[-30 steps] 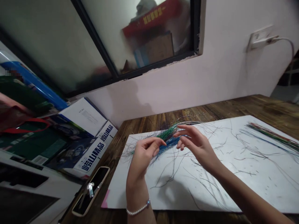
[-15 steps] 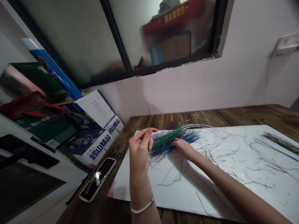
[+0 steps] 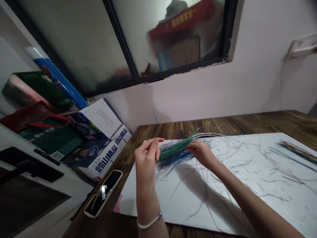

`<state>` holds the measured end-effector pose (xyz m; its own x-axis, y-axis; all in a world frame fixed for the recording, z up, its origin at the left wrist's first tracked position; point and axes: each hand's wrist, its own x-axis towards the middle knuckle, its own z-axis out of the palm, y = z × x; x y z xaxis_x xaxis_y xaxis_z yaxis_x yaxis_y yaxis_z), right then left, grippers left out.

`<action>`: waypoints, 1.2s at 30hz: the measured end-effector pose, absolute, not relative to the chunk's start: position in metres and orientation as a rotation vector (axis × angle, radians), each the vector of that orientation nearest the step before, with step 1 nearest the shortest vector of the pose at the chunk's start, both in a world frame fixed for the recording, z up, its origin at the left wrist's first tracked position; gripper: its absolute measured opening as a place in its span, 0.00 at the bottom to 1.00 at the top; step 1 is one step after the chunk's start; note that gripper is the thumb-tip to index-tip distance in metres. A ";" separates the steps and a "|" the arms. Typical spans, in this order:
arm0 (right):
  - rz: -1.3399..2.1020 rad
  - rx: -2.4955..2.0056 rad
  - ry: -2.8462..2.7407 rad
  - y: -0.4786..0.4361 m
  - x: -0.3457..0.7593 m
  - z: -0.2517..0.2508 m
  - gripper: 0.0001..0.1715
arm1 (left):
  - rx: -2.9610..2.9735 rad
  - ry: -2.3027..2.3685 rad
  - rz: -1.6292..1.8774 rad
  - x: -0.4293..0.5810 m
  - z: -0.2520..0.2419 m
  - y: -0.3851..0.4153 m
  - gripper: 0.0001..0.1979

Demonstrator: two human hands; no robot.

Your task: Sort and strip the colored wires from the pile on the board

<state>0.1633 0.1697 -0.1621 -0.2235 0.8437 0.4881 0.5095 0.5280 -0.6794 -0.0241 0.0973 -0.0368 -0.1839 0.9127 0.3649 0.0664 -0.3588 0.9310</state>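
Note:
A loose bundle of thin green and blue wires (image 3: 177,150) lies across a white sheet, fraying at both ends. My left hand (image 3: 148,153), a pearl bracelet (image 3: 150,225) at its wrist, is closed in a pinch at the bundle's left end. One thin blue wire (image 3: 156,119) sticks up from behind its fingertips. Over the right part of the bundle, my right hand (image 3: 201,152) is closed with thumb and fingers together. Thin dark strands curve down below this hand; its fingertips hide where they begin.
The white sheet (image 3: 153,195) covers much of the wooden table (image 3: 262,121), with scattered wire clippings on its right. Another wire bundle (image 3: 297,151) lies at the far right. A phone (image 3: 111,183) with small items on it lies left, near stacked boxes (image 3: 106,155).
My right hand has moved right and slightly up along the bundle, and the thin strands below it have shifted right. My left hand has stayed nearly in place.

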 end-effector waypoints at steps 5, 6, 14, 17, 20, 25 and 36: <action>0.639 -1.041 -1.559 0.160 0.167 -0.156 0.12 | 1.432 1.236 1.632 -0.019 -0.037 0.100 0.10; 0.675 -1.026 -1.504 0.158 0.167 -0.155 0.12 | 1.446 1.253 1.620 -0.017 -0.038 0.101 0.10; 0.827 -0.877 -1.227 0.143 0.171 -0.124 0.12 | 1.580 1.278 1.498 0.004 -0.046 0.109 0.11; 0.833 -0.838 -1.187 0.137 0.173 -0.112 0.08 | 1.617 1.267 1.447 0.012 -0.050 0.111 0.11; 0.833 -0.802 -1.168 0.132 0.174 -0.105 0.06 | 1.638 1.250 1.392 0.018 -0.054 0.111 0.11; 0.807 -0.771 -1.117 0.127 0.178 -0.099 0.05 | 1.650 1.233 1.312 0.029 -0.058 0.112 0.12; 0.986 -0.750 -1.098 0.120 0.178 -0.094 0.03 | 1.636 1.255 1.284 0.044 -0.064 0.111 0.11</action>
